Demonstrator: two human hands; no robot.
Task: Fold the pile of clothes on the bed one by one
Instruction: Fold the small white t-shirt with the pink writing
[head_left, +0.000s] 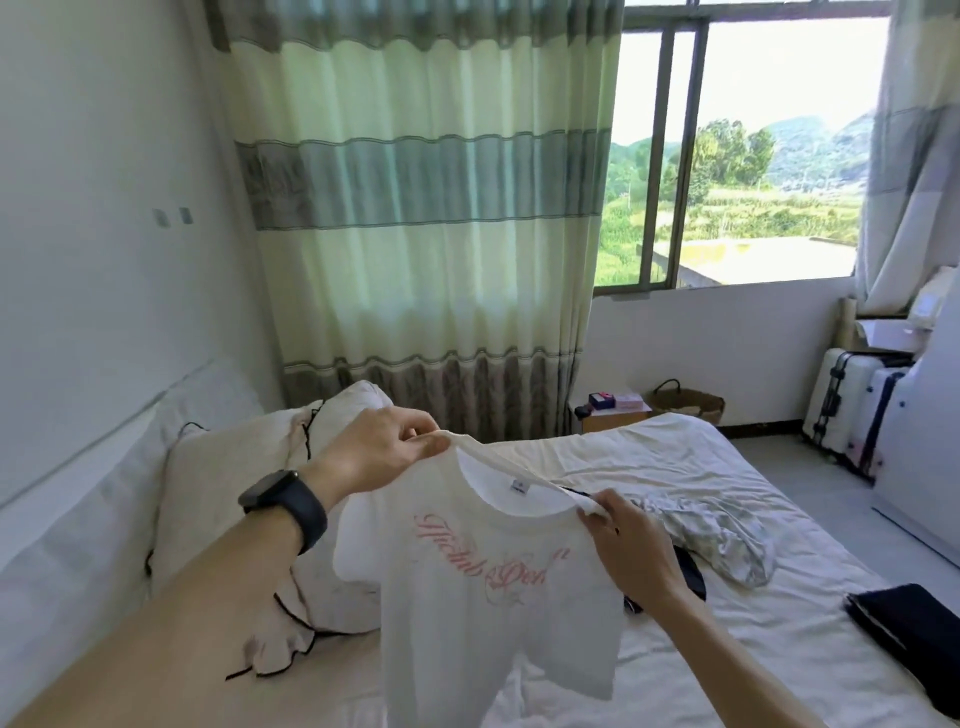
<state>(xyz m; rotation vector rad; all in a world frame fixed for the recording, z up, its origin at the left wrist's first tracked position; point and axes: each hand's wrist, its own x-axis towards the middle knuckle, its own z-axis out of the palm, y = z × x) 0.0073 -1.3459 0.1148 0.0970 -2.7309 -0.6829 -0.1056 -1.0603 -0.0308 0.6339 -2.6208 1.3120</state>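
A white T-shirt with pink script lettering hangs in the air over the bed, front towards me. My left hand, with a black watch on its wrist, pinches the shirt's left shoulder. My right hand pinches the right shoulder near the collar. Behind the shirt on the bed lie a pale patterned garment and a dark garment, partly hidden by my right hand.
A folded dark garment lies at the bed's right edge. Cream pillows with black trim sit at the left by the headboard. A bedside table, a woven basket and white suitcases stand beyond the bed.
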